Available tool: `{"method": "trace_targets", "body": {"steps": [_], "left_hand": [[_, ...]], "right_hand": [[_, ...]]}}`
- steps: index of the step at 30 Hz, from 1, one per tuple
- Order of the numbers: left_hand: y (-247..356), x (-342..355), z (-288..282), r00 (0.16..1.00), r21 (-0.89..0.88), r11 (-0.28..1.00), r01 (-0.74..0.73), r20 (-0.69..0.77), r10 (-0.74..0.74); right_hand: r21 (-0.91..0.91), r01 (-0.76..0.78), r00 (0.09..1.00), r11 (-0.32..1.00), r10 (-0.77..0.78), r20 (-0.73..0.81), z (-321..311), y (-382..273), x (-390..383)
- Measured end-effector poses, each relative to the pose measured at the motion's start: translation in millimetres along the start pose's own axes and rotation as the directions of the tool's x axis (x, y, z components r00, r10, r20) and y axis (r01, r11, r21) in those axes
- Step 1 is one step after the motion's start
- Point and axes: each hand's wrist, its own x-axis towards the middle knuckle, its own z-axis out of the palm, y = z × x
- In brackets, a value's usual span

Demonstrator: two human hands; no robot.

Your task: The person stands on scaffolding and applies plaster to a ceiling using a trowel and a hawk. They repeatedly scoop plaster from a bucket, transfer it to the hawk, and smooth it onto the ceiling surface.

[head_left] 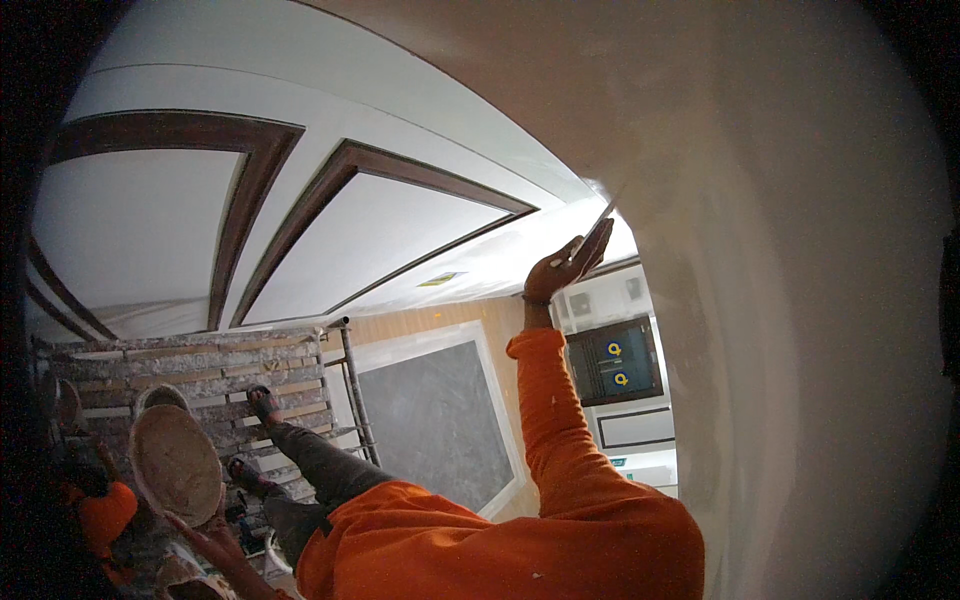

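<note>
Blade [607, 212], grasped by right hand [565, 268], should press plaster [760, 300] evenly at low angle; left hand [207, 541], grasping bowl [138, 468], should hold it steady.

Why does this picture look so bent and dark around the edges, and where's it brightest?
Head view: the fisheye lens bows the brown trim and leaves the corners black; head view: the strongest glare is beside the raised right hand; head view: the lower left, beyond the bowl, is dim and grainy.
</note>
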Motion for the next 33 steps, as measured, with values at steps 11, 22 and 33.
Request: {"method": "trace_targets", "body": {"steps": [11,22,33], "left_hand": [[-12,16,0,1.000,-0.030,0.999,-0.016,0.016,0.016],[-29,24,-28,0.995,-0.037,0.999,-0.021,0.094,0.025],[-27,30,-61,0.993,0.038,0.997,-0.062,0.098,0.058]], "right_hand": [[0.201,-0.048,0.968,0.978,-0.004,0.251,18,-24,-61],[0.386,-0.636,0.755,0.669,0.643,0.129,10,52,37],[0.394,-0.340,0.936,0.854,0.266,0.233,1,-134,-15]]}}
